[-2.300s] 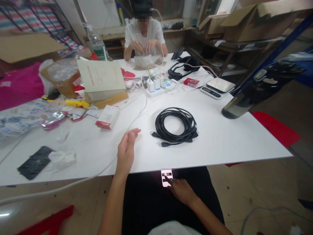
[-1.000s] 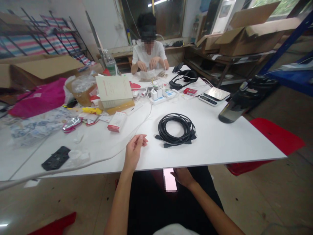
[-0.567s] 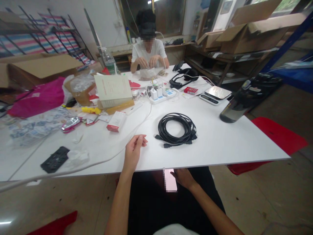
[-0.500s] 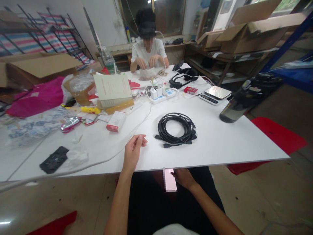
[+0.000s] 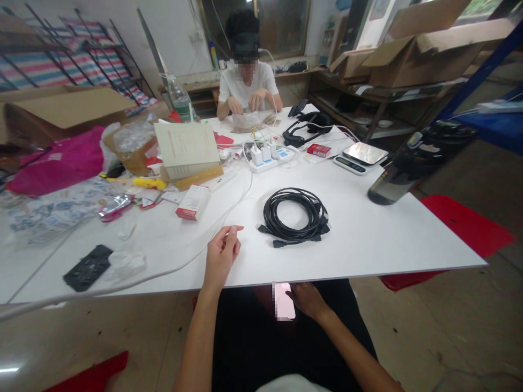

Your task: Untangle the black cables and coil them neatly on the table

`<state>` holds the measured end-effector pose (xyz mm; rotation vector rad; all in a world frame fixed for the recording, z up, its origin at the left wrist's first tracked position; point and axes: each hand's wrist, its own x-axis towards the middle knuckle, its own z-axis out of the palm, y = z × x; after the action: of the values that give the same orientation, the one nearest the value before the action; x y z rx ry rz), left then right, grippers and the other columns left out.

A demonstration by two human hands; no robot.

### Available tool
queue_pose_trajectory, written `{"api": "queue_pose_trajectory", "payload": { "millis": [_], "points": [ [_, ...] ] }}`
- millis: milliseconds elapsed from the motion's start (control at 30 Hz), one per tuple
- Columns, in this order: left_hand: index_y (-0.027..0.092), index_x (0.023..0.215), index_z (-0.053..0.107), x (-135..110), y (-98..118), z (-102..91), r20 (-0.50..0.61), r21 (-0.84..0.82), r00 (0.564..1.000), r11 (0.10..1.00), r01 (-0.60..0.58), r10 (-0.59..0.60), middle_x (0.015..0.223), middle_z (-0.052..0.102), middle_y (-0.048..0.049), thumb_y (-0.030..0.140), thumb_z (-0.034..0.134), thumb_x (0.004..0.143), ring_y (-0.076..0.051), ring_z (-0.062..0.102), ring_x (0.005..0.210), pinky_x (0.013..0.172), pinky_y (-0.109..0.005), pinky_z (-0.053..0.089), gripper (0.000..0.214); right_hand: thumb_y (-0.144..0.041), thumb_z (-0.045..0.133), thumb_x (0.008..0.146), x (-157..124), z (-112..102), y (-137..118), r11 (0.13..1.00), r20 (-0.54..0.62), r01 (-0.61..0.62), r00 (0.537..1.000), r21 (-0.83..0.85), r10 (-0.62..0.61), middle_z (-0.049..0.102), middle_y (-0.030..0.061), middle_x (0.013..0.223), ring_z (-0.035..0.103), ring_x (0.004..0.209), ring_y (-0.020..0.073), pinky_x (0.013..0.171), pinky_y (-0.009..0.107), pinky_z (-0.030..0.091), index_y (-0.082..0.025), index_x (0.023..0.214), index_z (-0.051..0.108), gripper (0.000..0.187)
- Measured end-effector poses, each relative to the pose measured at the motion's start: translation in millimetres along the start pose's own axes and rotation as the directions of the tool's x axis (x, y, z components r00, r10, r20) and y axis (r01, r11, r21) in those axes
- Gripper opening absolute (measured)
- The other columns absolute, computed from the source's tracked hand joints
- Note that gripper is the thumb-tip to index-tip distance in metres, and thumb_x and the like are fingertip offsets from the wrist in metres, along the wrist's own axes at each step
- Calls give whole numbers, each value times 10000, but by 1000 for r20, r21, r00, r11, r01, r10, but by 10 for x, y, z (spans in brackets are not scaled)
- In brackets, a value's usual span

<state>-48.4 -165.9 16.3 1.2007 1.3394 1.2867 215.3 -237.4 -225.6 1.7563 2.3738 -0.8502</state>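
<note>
Fingers [image 5: 233, 235] of the left hand [image 5: 220, 256] have curled a bit tighter than a second ago, loosely bent, holding nothing, resting on the table [image 5: 368, 234] edge lower center. Black cable coil [image 5: 294, 218] sits just right of them, untouched. Right hand [image 5: 306, 299] stays under the edge, fingers on a phone [image 5: 284, 300]
</note>
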Motion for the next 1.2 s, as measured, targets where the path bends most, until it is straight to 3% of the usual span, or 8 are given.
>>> {"api": "queue_pose_trajectory", "payload": {
  "millis": [200,367,567,800,1200],
  "points": [
    [149,1035,765,-33,16,-11,-31,17,999,999,-44,44,455,369,75,647,569,1047,-83,283,430,459,-248,205,535,-371,507,1055,-28,12,8,1000,-3,4,1000,6,-4,651,191,1486,606,1388,374,1169,494,483,-159,1458,652,478],
    [138,878,794,-48,-21,-47,-36,-59,999,998,-4,2,382,288,67,769,453,1032,-81,195,364,452,-304,84,734,-349,534,1039,-67,53,5,1000,-13,9,1000,13,-8,689,182,1431,639,1342,365,1149,506,497,-202,1456,665,461],
    [126,697,812,-46,-21,-79,72,-145,997,989,4,7,334,251,26,895,226,985,-87,176,363,487,-331,97,1009,-325,532,1041,-118,93,-29,998,-42,56,998,25,-55,604,171,1554,601,1408,366,1149,511,504,-264,1568,580,532],
    [138,739,835,-44,-24,-87,94,-143,995,989,-24,37,344,259,24,850,262,1015,-97,197,386,510,-344,115,955,-331,490,1066,-57,86,-89,993,-32,114,993,33,-113,711,157,1411,682,1291,348,1116,510,534,-258,1476,670,453],
    [149,773,832,-31,-75,-99,96,-122,995,993,-6,18,356,271,27,776,255,1064,-104,207,396,519,-353,123,901,-321,558,1032,-26,8,-200,988,7,150,989,26,-151,716,132,1409,677,1313,336,1108,484,547,-276,1452,683,441]
  ]
}}
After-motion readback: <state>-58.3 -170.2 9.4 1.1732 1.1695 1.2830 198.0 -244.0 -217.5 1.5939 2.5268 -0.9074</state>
